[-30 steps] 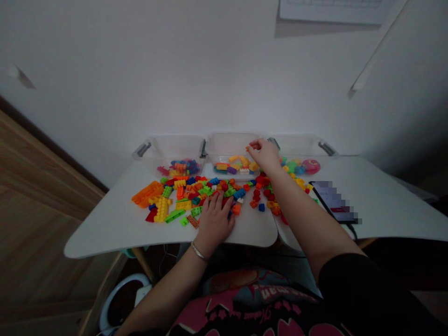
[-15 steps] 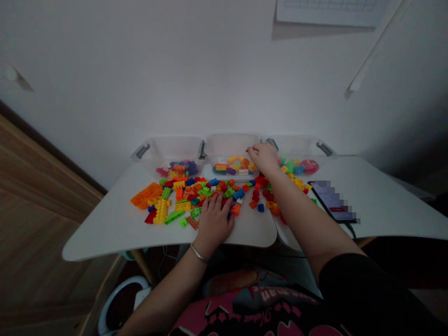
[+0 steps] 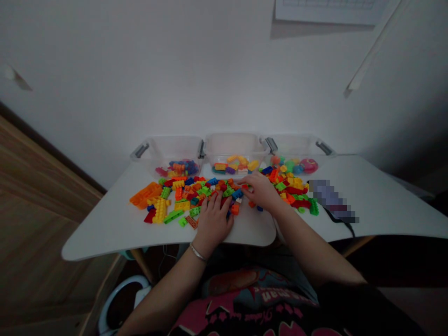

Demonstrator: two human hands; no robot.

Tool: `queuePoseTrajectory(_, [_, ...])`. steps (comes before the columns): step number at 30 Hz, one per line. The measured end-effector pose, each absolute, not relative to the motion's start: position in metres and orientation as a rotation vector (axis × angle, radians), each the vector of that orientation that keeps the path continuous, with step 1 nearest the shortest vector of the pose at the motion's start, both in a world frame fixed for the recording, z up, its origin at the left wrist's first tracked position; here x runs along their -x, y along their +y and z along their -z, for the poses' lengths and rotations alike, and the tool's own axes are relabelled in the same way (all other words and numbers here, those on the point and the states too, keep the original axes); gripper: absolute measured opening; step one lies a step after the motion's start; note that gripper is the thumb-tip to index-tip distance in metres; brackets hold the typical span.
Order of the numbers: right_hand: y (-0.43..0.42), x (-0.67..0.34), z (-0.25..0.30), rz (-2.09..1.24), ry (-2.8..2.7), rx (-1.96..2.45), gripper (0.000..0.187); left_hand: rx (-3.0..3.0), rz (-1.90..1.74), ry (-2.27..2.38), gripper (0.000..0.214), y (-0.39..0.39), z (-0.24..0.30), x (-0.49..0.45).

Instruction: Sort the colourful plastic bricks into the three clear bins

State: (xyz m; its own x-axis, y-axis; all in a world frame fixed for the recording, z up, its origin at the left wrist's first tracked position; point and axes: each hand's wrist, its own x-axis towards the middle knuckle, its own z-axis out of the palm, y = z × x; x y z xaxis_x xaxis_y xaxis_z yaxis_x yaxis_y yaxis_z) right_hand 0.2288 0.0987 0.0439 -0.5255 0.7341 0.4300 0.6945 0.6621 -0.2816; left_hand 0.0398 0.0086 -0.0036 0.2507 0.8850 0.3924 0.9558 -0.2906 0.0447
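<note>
A heap of coloured plastic bricks (image 3: 196, 191) covers the middle of the white table (image 3: 105, 224). My left hand (image 3: 213, 219) lies flat on the near edge of the heap, fingers stretched out over the bricks. My right hand (image 3: 261, 189) is low over the bricks just right of it, fingers curled down onto small red and orange pieces (image 3: 245, 186); whether it grips one is hidden. Behind the heap stand three clear tubs: a left tub (image 3: 168, 151), a middle tub (image 3: 234, 144) holding yellow and orange bricks, and a right tub (image 3: 301, 144).
A phone (image 3: 332, 200) with a cable lies on the table's right side, next to more loose bricks (image 3: 294, 186). A large orange block (image 3: 145, 192) sits at the heap's left end. A white wall rises behind the tubs. A wooden floor lies to the left.
My right hand has come back from above the middle tub, where it held an orange piece, down to the bricks on the table. My left hand has stayed put.
</note>
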Motion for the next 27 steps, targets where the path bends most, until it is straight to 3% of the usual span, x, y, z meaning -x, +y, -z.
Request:
queuePoseTrajectory(13, [0.082, -0.227, 0.001, 0.144, -2.336, 1.304, 0.035, 2.310, 0.508, -1.737, 0.048, 0.009, 0.002, -0.041])
queuePoseTrajectory(27, [0.079, -0.225, 0.006, 0.105, -2.246, 1.363, 0.021, 2.309, 0.508, -1.740, 0.049, 0.009, 0.003, -0.041])
